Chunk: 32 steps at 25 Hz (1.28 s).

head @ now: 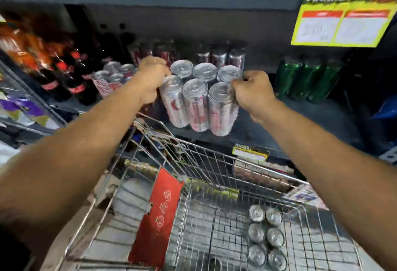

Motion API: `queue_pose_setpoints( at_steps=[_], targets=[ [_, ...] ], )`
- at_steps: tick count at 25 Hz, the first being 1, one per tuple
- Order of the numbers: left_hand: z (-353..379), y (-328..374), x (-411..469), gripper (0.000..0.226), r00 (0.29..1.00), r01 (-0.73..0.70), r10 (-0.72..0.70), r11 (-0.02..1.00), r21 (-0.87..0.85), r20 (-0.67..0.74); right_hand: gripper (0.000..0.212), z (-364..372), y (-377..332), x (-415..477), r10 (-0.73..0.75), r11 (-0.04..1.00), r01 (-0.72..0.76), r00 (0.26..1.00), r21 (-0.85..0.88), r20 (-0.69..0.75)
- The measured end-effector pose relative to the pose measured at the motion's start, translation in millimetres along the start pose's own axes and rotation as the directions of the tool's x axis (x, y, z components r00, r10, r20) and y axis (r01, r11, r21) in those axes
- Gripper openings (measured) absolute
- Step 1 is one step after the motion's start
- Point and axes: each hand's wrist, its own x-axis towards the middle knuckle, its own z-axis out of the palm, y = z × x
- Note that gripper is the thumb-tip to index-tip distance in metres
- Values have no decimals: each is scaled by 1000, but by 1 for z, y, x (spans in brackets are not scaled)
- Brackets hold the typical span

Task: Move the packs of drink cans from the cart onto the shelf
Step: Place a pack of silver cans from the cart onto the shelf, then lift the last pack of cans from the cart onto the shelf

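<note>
Left hand (150, 75) clamped on the left end of a six-pack of silver cans (199, 96), right hand (252, 92) clamped on the right end, pack held over the front of the dark shelf (300, 120). Best kept level, lowered flat, then slid back toward the cans behind, both ends let go together. Further left on the shelf, another silver pack (113, 77) and dark bottles (71, 77); to the right, green cans (305, 79). Below, wire cart (214, 163), one more pack (266, 236) inside at right. Dim shop aisle, yellow price sign (343, 23) above.
</note>
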Motion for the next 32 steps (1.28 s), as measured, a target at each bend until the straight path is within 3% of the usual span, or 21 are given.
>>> queue_pose_setpoints(
  at_steps=[4, 7, 12, 14, 16, 18, 19, 21, 22, 23, 26, 28, 29, 31, 32],
  targets=[
    [0, -23, 62, 28, 996, 36, -32, 998, 45, -86, 13, 41, 8, 40, -12, 995, 12, 1000, -97, 4],
    [-3, -46, 87, 27, 995, 70, -60, 989, 128, -78, 18, 68, 22, 60, 88, 991, -88, 996, -104, -3],
    [-6, -72, 94, 28, 997, -33, 49, 966, 258, -56, 18, 79, 32, 65, 76, 987, -73, 997, -143, 13],
    [-6, -69, 88, 21, 993, -113, 118, 896, 428, 16, 21, 70, 33, 60, 89, 995, -85, 992, -50, 91],
    [-3, -63, 72, 27, 978, -163, 210, 788, 594, -10, 15, 50, 39, 47, 77, 997, -78, 983, -5, 164],
    [12, -64, 31, 40, 898, -340, 438, 633, 695, 41, 10, 23, 56, 24, 41, 999, -37, 989, -32, 143],
    [27, -70, 3, 40, 821, -484, 559, 572, 662, 118, 13, 6, 70, 8, 47, 998, -42, 992, -39, 119],
    [53, -98, -55, 35, 705, -682, 653, 516, 518, 278, 9, -22, 112, -30, 76, 996, -70, 988, -46, 137],
    [70, -120, -84, 32, 680, -729, 628, 524, 441, 378, 2, -38, 142, -53, 118, 992, -110, 985, -68, 128],
    [85, -145, -111, 30, 668, -742, 555, 552, 381, 496, 8, -54, 172, -81, 186, 979, -177, 978, -103, 92],
    [137, -222, -162, 34, 631, -578, 94, 719, 386, 770, 19, -80, 259, -168, 494, 861, -497, 868, -104, -58],
    [171, -268, -176, 41, 619, -347, -252, 762, 547, 744, 12, -82, 304, -208, 690, 708, -700, 713, -88, -123],
    [186, -286, -180, 45, 619, -271, -353, 743, 613, 702, 7, -82, 319, -219, 767, 623, -779, 626, -65, -141],
    [217, -315, -186, 49, 600, -258, -418, 706, 659, 683, 36, -79, 346, -237, 906, 412, -907, 399, 85, -140],
    [231, -325, -187, 52, 573, -295, -424, 692, 659, 702, 38, -75, 353, -245, 947, 322, -917, 309, 237, -90]
  ],
)
